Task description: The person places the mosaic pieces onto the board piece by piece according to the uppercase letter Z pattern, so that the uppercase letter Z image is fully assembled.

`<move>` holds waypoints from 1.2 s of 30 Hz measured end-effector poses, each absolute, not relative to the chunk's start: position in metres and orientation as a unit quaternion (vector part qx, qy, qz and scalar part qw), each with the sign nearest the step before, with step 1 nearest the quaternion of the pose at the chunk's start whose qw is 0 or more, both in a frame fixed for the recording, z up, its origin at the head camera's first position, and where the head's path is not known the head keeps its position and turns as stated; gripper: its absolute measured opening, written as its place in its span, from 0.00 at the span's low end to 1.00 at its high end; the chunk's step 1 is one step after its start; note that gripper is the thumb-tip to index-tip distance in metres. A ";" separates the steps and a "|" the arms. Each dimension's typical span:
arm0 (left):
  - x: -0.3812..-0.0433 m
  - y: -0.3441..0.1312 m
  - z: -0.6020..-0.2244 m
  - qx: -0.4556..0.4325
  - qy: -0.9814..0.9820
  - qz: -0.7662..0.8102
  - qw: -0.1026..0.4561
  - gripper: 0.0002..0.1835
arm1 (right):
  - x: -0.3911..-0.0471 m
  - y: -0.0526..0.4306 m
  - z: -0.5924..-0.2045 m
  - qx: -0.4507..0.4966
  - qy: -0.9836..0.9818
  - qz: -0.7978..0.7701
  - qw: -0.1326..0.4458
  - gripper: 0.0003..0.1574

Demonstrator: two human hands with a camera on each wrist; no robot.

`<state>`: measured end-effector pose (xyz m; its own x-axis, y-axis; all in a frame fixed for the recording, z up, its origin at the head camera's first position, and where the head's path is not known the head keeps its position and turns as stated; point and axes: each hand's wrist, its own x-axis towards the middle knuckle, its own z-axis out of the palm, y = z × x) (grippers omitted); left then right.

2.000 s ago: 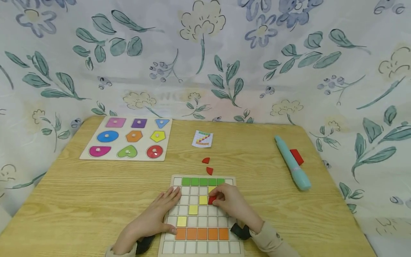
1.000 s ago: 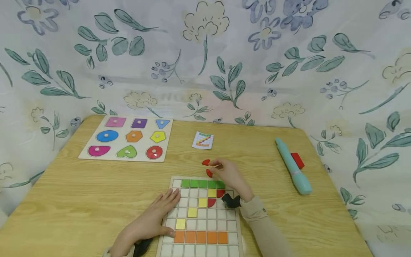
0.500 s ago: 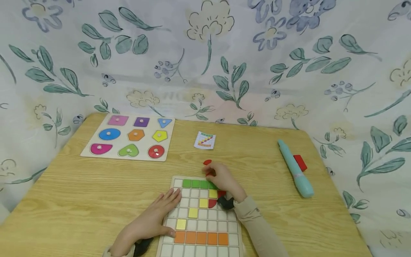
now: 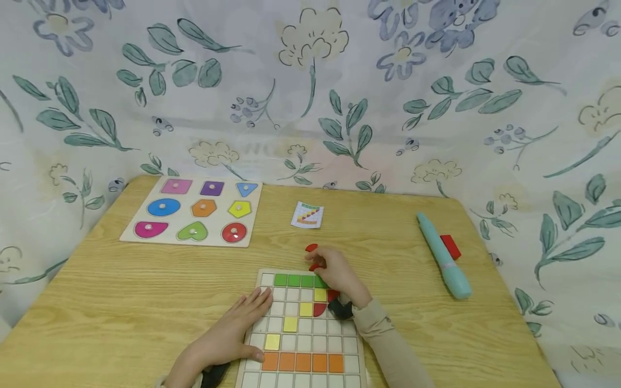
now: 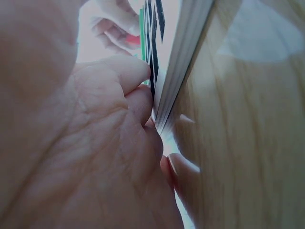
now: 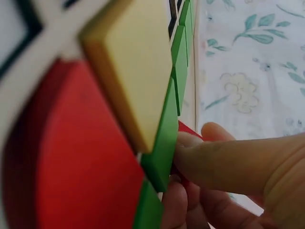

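A wooden grid board (image 4: 304, 341) lies near the table's front edge, with rows of green squares (image 4: 294, 280) and orange squares (image 4: 303, 362) and a diagonal of yellow squares (image 4: 290, 324). Two red quarter-circle pieces (image 4: 319, 309) sit in cells right of the upper yellow ones. My left hand (image 4: 225, 334) rests along the board's left edge, fingers extended. Just beyond the top edge, my right hand (image 4: 339, 274) pinches a red quarter-circle piece (image 4: 314, 267) between thumb and fingers; the right wrist view shows the thumb (image 6: 209, 157) against it. Another loose red quarter-circle (image 4: 311, 247) lies just behind.
A small printed pattern card (image 4: 308, 215) lies behind the board. At back left is a knobbed shape puzzle (image 4: 184, 245). A teal pen-shaped tool (image 4: 443, 256) and a red block (image 4: 450, 247) lie at right. Floral cloth (image 4: 271, 145) hangs behind the table.
My right hand has set a red quarter-circle beside the yellow squares, then moved away past the board's top edge to the loose red pieces and pinched one. My left hand stays on the board.
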<state>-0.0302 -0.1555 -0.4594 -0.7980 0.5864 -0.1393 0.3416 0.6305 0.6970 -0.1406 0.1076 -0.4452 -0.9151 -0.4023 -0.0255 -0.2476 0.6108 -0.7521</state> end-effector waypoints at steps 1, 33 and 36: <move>-0.030 -0.155 -0.459 0.263 0.885 0.340 0.180 0.60 | -0.140 0.108 -0.445 -0.182 0.892 -0.402 0.097 0.17; -0.031 -0.155 -0.460 0.279 0.885 0.338 0.158 0.59 | -0.101 0.152 -0.434 -0.160 0.797 -0.508 0.285 0.06; -0.030 -0.155 -0.460 0.277 0.886 0.337 0.160 0.59 | -0.097 0.150 -0.434 -0.154 0.798 -0.513 0.276 0.06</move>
<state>-0.0304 -0.1546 -0.4599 -0.7959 0.5977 -0.0964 0.3824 0.6197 0.6854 -0.0970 0.1497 -0.4338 -0.7999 -0.5294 -0.2827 0.0374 0.4262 -0.9039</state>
